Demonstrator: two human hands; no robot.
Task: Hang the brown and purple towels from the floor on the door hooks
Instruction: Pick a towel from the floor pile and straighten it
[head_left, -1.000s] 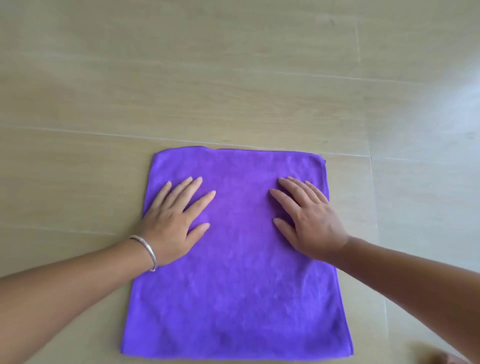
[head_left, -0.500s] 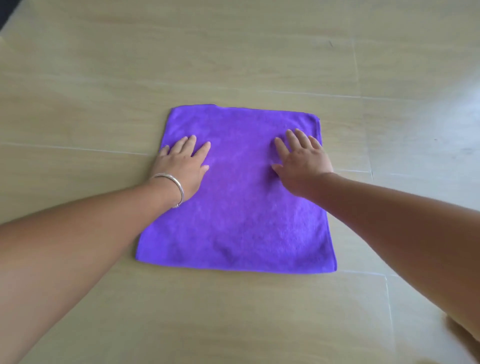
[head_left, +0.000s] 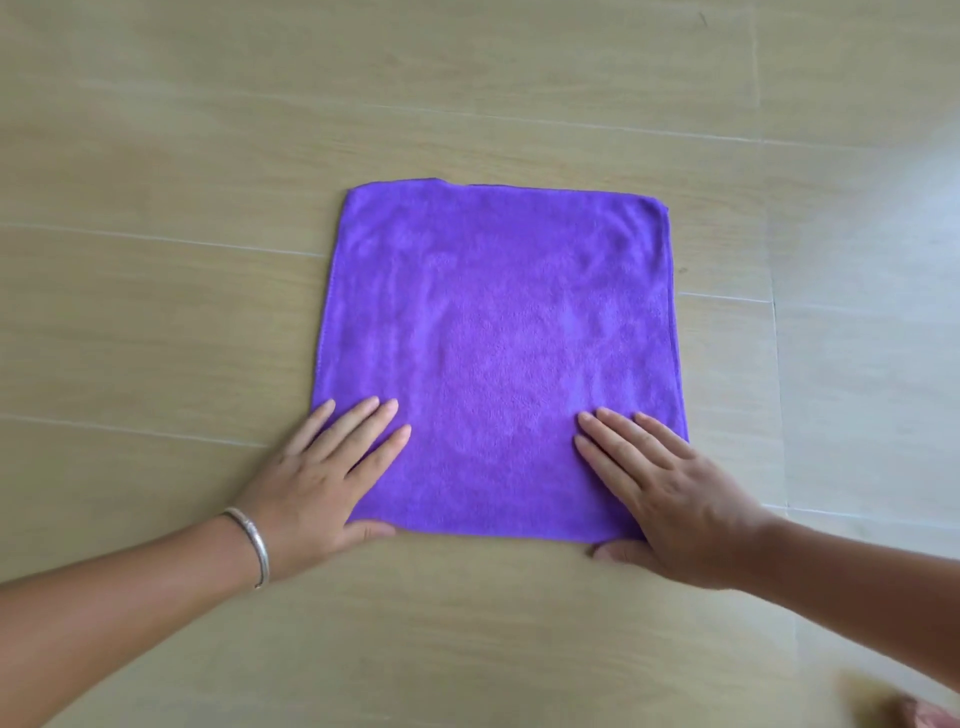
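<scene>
On the beige plank floor (head_left: 156, 322) the purple towel (head_left: 493, 338) lies flat, left hand (head_left: 322, 483) and right hand (head_left: 670, 499) pressing its near corners with straight fingers, thumbs tucked at the edge, while a blurred brownish thing (head_left: 904, 706) at 5 o'clock is cut off.

- No text, label, brand, number or sign can be read anywhere in the head view.
</scene>
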